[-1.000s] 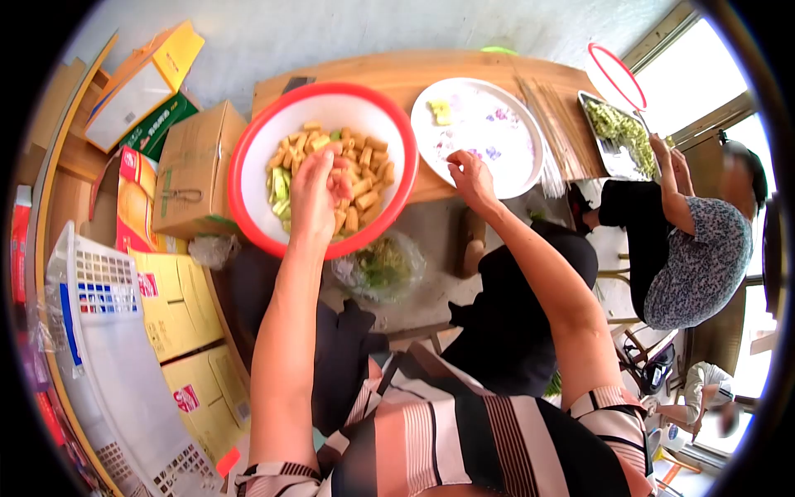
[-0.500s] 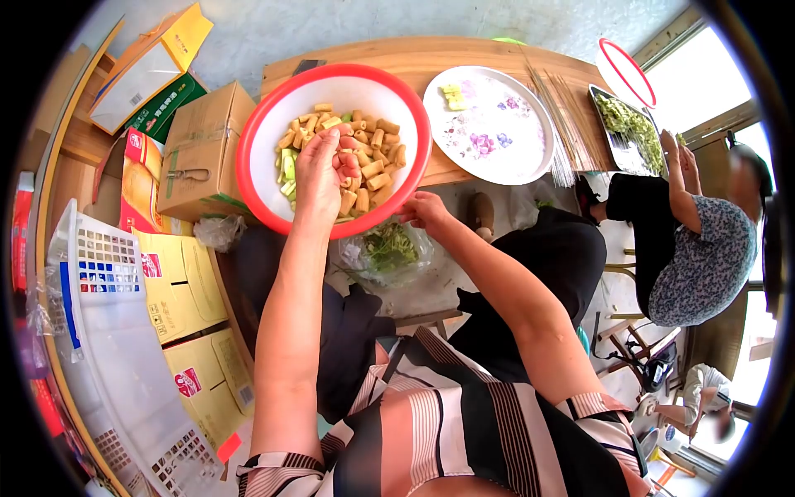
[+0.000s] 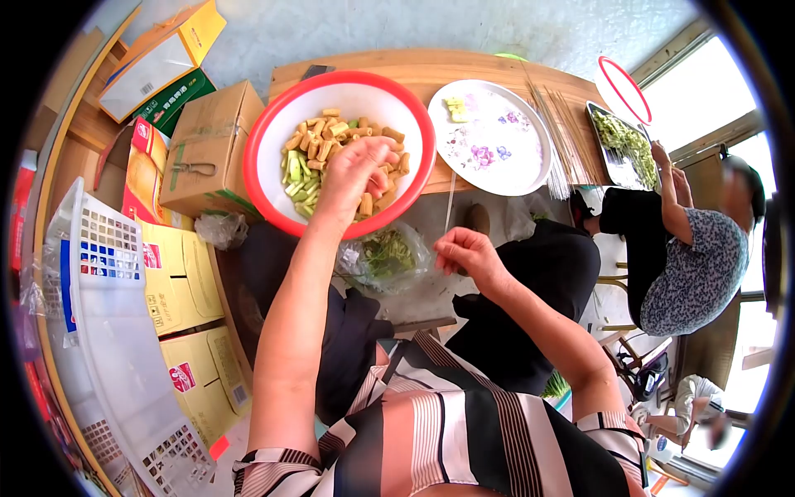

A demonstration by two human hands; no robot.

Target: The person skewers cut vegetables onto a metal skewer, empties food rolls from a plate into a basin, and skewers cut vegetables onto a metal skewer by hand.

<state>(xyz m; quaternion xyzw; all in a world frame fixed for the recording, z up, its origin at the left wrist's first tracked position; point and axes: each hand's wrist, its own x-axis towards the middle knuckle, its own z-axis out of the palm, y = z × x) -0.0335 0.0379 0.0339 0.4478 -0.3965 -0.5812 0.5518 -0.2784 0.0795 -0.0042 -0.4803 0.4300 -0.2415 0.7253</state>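
My left hand (image 3: 358, 176) is over the red-rimmed white bowl (image 3: 258, 161), its fingers curled together. Whatever they may hold is hidden. Below it lie short tan tube-shaped pieces (image 3: 319, 139), with cut green vegetable pieces (image 3: 302, 178) at the bowl's left side. My right hand (image 3: 470, 258) is closed in front of the table, apart from the bowl. A thin skewer (image 3: 450, 201) rises from its fingertips towards the plate's edge. The flowered white plate (image 3: 476, 178) bears a few pale green pieces (image 3: 455, 108).
Many loose skewers (image 3: 553, 124) lie right of the plate, beside a tray of greens (image 3: 625, 142). A bag of greens (image 3: 385, 255) sits below the bowl. Cartons (image 3: 211, 149) and a white plastic basket (image 3: 116, 331) stand at left. Another person (image 3: 696, 257) sits at right.
My right hand has drawn back from the bowl's rim, down and to the right, and the skewer now shows. My left hand has shifted right over the bowl. The view has moved slightly.
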